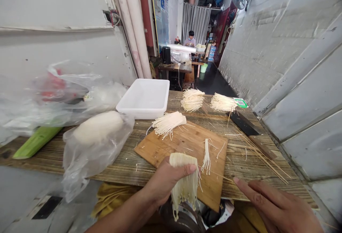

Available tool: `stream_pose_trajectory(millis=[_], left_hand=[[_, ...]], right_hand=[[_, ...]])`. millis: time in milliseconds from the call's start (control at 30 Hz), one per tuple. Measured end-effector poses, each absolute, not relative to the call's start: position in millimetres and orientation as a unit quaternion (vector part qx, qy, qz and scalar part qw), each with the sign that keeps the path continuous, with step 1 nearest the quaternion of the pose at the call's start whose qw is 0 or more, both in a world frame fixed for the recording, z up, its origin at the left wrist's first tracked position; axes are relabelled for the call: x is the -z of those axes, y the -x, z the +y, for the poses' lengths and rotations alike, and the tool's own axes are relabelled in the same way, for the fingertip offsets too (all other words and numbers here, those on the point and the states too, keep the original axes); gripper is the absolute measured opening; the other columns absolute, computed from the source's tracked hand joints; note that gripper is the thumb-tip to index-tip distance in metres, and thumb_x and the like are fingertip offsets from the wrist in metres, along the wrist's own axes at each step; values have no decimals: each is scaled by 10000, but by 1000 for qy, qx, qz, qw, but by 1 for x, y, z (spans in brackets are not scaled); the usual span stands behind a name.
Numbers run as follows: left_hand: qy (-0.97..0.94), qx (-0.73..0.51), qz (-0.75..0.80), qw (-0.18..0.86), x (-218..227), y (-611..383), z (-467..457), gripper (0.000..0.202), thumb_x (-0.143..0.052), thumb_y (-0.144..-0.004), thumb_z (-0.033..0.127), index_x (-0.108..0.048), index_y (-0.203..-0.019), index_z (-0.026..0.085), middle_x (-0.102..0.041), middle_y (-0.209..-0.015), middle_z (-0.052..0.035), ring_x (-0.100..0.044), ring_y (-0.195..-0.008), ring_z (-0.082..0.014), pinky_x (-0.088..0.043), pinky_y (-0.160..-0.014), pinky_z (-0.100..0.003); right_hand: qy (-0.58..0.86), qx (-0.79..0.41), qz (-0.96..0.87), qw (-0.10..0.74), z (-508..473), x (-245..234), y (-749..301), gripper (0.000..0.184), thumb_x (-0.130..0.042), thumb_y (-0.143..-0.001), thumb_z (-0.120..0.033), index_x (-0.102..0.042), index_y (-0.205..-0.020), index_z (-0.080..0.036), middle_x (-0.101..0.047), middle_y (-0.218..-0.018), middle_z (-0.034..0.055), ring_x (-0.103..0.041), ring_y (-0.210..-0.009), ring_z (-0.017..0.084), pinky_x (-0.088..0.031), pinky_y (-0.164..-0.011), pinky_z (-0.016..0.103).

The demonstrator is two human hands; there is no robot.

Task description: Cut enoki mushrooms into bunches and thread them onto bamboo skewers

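Observation:
My left hand (167, 177) is closed around a limp bunch of enoki mushrooms (184, 186), thumb pressed on top, stems hanging over the board's near edge. A thin bamboo skewer (217, 174) sticks out of the bunch to the right. At the skewer's far end is my right hand (275, 204), its fingers stretched out and a fingertip at the tip of the stick. Below lies a wooden cutting board (160, 147). It carries a small strip of enoki (206, 158), loose strands and, at its back edge, a larger enoki bunch (171, 123).
More enoki piles (192, 100) lie behind. To the right are a cleaver (248, 128) and loose bamboo skewers (263, 154). A white plastic tub (144, 97), a bagged pale vegetable (98, 128) and a green peeled vegetable (37, 142) stand left. A person (190, 40) sits far back.

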State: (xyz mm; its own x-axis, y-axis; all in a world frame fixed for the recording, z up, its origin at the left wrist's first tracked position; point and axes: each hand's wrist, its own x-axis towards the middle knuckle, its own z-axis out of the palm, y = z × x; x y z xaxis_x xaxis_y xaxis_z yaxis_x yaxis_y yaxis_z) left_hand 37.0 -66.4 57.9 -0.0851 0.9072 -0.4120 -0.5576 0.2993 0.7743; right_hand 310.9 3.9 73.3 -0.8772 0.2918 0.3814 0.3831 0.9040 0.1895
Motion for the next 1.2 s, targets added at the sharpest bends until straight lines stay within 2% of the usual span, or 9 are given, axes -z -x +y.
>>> stream_pose_trajectory(millis=[267, 367, 533, 733, 900, 1033, 1200], left_hand=[[-187, -561, 474, 652, -60, -40, -65, 393, -850, -547, 294, -742, -896, 150, -738, -723, -65, -673, -700, -216, -511, -690, -312], [-189, -560, 471, 655, -60, -42, -64, 363, -852, -542, 297, -745, -855, 148, -739, -727, -68, -668, -690, -210, -510, -679, -308], [-193, -544, 462, 673, -61, -43, -63, 268, -837, -574, 322, -741, -729, 125, -734, -727, -84, -661, -670, -198, -512, -669, -302], [-169, -587, 455, 648, -65, -44, -63, 385, -849, -561, 274, -738, -911, 157, -751, -849, -67, -679, -750, -204, -521, -736, -308], [-191, -572, 462, 650, -63, -48, -65, 390, -849, -555, 295, -743, -899, 145, -749, -867, -78, -679, -774, -223, -521, -759, -327], [-208, -526, 437, 700, -61, -63, -69, 375, -846, -558, 335, -743, -849, 123, -737, -817, -79, -662, -717, -196, -515, -716, -306], [-174, -522, 448, 704, -62, -75, -72, 344, -836, -574, 344, -738, -808, 112, -726, -745, -74, -646, -645, -178, -523, -665, -313]], right_hand=[[183, 118, -960, 178, 4, -71, -312, 552, -358, -856, -30, -518, -1334, -253, -722, -908, 19, -674, -641, 114, -532, -508, 183], [175, 114, -963, 169, 5, -72, -310, 533, -350, -857, -37, -524, -1325, -226, -720, -939, 29, -675, -629, 114, -530, -489, 191], [181, 74, -964, 180, 8, -77, -303, 464, -350, -886, -43, -551, -1275, -197, -713, -942, 40, -687, -688, 109, -545, -554, 185], [178, 36, -962, 204, 9, -81, -299, 401, -366, -917, -77, -537, -1266, -177, -707, -939, 53, -691, -754, 109, -549, -588, 166], [181, 9, -963, 200, 3, -82, -288, 430, -368, -895, -45, -529, -1270, -181, -704, -987, 67, -688, -791, 118, -554, -638, 181], [176, -36, -966, 188, -5, -76, -274, 409, -365, -905, -67, -518, -1271, -166, -697, -985, 76, -675, -718, 124, -539, -581, 215], [210, -46, -957, 193, -13, -74, -270, 392, -352, -918, -66, -516, -1258, -174, -654, -770, 16, -592, -549, 100, -452, -468, 208]])
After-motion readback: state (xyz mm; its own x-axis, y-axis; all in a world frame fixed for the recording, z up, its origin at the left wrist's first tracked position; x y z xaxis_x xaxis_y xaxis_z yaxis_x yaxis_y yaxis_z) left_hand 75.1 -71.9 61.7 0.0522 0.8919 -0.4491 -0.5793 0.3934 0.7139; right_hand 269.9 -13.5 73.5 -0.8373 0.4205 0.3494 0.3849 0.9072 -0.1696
